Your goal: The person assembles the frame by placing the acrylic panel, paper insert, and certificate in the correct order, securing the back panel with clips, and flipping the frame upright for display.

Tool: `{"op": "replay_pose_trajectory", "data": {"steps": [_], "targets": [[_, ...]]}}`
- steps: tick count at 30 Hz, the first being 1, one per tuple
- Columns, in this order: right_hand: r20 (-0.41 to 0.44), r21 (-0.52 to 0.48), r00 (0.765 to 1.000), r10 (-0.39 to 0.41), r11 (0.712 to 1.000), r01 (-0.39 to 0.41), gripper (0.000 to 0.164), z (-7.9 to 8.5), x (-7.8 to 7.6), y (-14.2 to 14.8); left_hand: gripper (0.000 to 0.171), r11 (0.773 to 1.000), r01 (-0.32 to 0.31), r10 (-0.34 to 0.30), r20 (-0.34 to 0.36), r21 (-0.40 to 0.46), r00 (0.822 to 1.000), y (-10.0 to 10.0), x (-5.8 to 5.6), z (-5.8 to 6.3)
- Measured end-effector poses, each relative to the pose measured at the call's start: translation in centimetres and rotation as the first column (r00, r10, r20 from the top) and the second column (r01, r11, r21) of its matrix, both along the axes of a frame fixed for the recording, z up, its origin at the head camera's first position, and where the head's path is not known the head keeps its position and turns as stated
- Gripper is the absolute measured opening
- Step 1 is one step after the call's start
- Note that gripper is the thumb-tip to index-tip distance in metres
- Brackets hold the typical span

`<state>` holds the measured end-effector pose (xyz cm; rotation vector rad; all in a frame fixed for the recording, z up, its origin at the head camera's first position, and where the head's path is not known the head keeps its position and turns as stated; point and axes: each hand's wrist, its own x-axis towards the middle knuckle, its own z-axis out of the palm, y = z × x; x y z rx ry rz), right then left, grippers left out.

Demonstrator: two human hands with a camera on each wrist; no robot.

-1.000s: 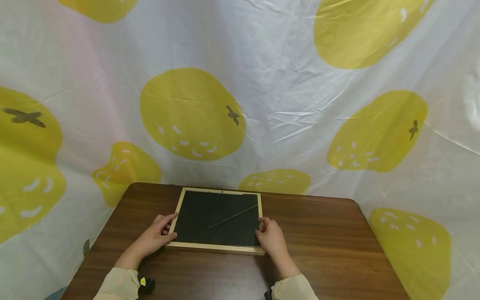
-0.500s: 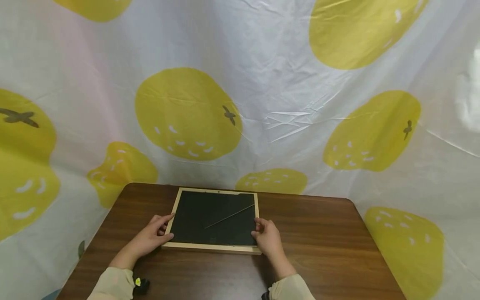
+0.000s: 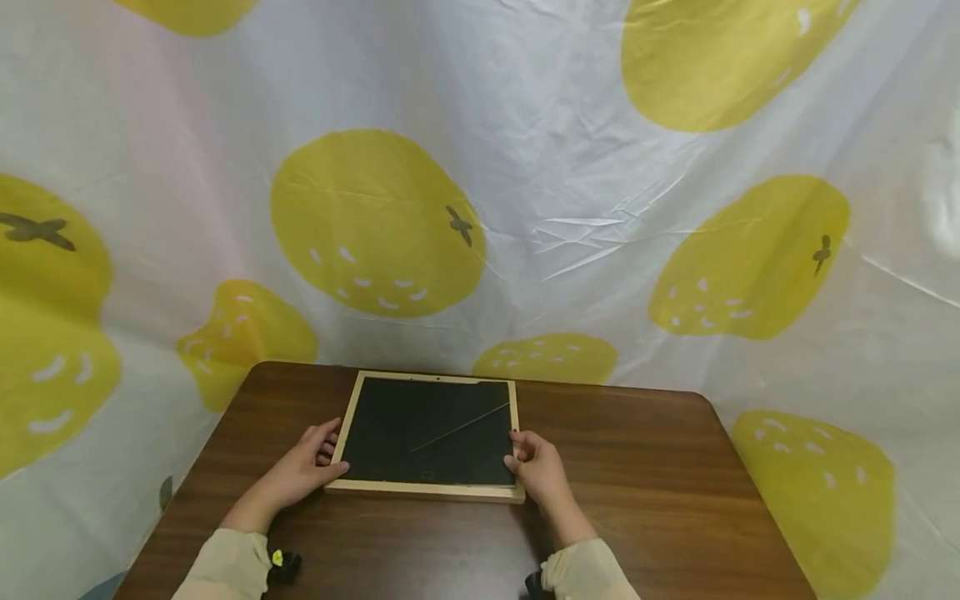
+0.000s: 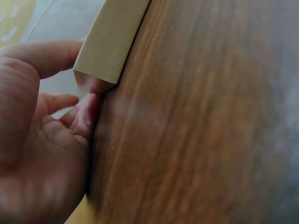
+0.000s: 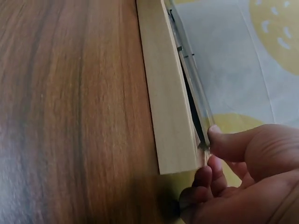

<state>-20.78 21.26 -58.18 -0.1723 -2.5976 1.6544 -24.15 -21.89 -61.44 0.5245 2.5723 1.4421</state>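
Note:
A picture frame (image 3: 424, 489) with a pale wooden rim lies back side up on the table, its black backing board (image 3: 420, 417) crossed by a thin diagonal strip (image 3: 460, 427). At the near left corner, my left hand (image 3: 296, 475) holds the frame, thumb on the rim and fingers along the outer side. My right hand (image 3: 543, 475) is at the near right side. In the right wrist view, its thumb and fingers pinch a thin panel edge (image 5: 202, 100) standing slightly above the wooden side (image 5: 168, 93), with a narrow dark gap between.
The brown wooden table (image 3: 637, 483) has rounded far corners and extends to both sides of the frame. Behind it hangs a white curtain (image 3: 555, 167) printed with yellow fruit. A black wrist strap (image 3: 285, 567) sits by the left sleeve.
The view shifts slightly. My left forefinger has slid off the top of the rim to its outer side. My right hand stays at the right edge, with the frame in nearly the same place.

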Motion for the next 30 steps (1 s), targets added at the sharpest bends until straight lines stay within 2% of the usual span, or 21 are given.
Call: {"op": "replay_pose_trajectory", "data": {"steps": [3,7,12,17,22,23,25,28,29,30], "targets": [[0.027,-0.036,0.999,0.018,0.999,-0.017,0.047,-0.2,0.1,0.3,0.076,1.0,0.0,0.0,0.008,0.004,1.0,0.0,-0.1,-0.1],[0.053,-0.034,0.998,0.02,0.999,-0.018,0.055,-0.3,0.4,0.6,0.072,1.0,0.0,0.0,0.006,0.004,1.0,0.2,-0.2,-0.1],[0.033,-0.017,0.999,0.014,1.0,-0.014,0.053,-0.3,0.4,0.3,0.07,1.0,-0.02,0.02,0.015,-0.019,1.0,0.2,-0.1,-0.1],[-0.013,0.076,0.999,0.041,0.996,-0.04,0.046,-0.3,-0.2,0.1,0.068,0.999,-0.021,0.021,0.007,-0.036,1.0,0.1,-0.1,-0.1],[-0.039,0.182,0.993,0.109,0.978,-0.1,0.043,-0.1,-0.2,0.5,0.067,0.999,-0.023,0.023,0.0,-0.04,1.0,-0.1,-0.1,0.1],[-0.078,0.19,0.987,0.14,0.974,-0.123,0.041,-0.8,-0.4,1.0,0.067,0.999,-0.024,0.024,-0.001,-0.041,1.0,-0.1,-0.1,0.1],[-0.101,0.198,0.982,0.161,0.97,-0.139,0.041,-0.9,-0.4,1.2,0.067,0.999,-0.022,0.022,-0.001,-0.044,1.0,-0.1,-0.1,0.1],[-0.065,0.163,0.984,0.163,0.975,-0.151,0.042,-1.1,-0.5,1.2,0.066,0.999,-0.019,0.019,0.004,-0.046,1.0,0.0,-0.2,0.0],[-0.043,0.13,0.987,0.155,0.98,-0.148,0.042,-1.2,-0.6,1.2,0.066,0.999,-0.021,0.021,0.006,-0.045,1.0,0.0,-0.2,-0.1],[0.01,0.101,0.992,0.128,0.987,-0.128,0.043,-0.5,-0.4,0.7,0.066,0.999,-0.023,0.024,0.008,-0.046,1.0,0.0,-0.2,-0.1]]}}
